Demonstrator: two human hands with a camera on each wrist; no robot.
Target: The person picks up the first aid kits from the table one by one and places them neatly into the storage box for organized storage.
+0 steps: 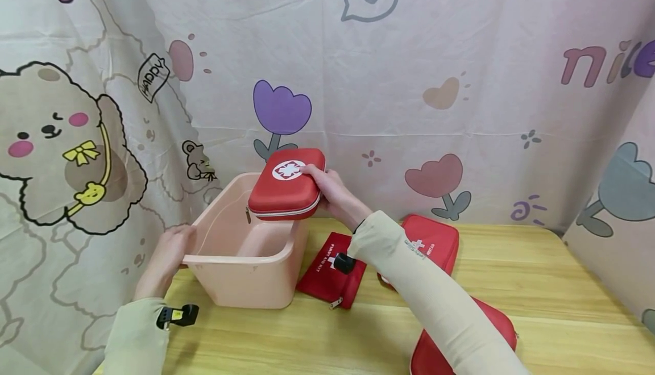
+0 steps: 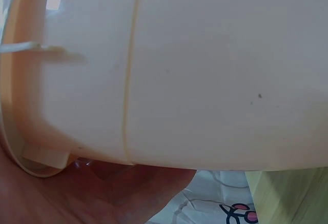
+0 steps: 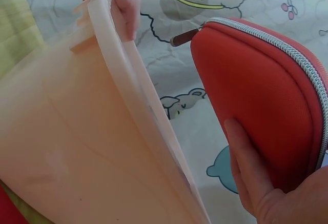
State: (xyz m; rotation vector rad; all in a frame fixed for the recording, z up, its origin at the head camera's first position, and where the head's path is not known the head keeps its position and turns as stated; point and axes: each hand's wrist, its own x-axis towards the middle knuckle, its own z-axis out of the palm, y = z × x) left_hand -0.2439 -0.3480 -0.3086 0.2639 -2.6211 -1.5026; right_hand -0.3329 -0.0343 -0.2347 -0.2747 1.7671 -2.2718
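Observation:
My right hand (image 1: 338, 196) grips a red zippered first aid case (image 1: 278, 190) by its right side, thumb on top near the white round emblem. The case is held above the right part of a peach plastic bin (image 1: 245, 284). In the right wrist view, fingers (image 3: 248, 162) lie along the underside of the case (image 3: 256, 96), and its zipper pull hangs at one corner. My left hand (image 1: 171, 250) holds the left rim of the bin, its fingers curled at the edge. The left wrist view shows that hand (image 2: 118, 193) against the bin wall (image 2: 205, 80).
Right of the bin, a flat red first aid pouch (image 1: 324, 273) lies on the wooden table (image 1: 512, 261). Another red first aid bag (image 1: 437, 238) lies farther right, partly behind the right sleeve. A red case (image 1: 496, 321) sits near the front. A printed curtain (image 1: 358, 79) hangs behind.

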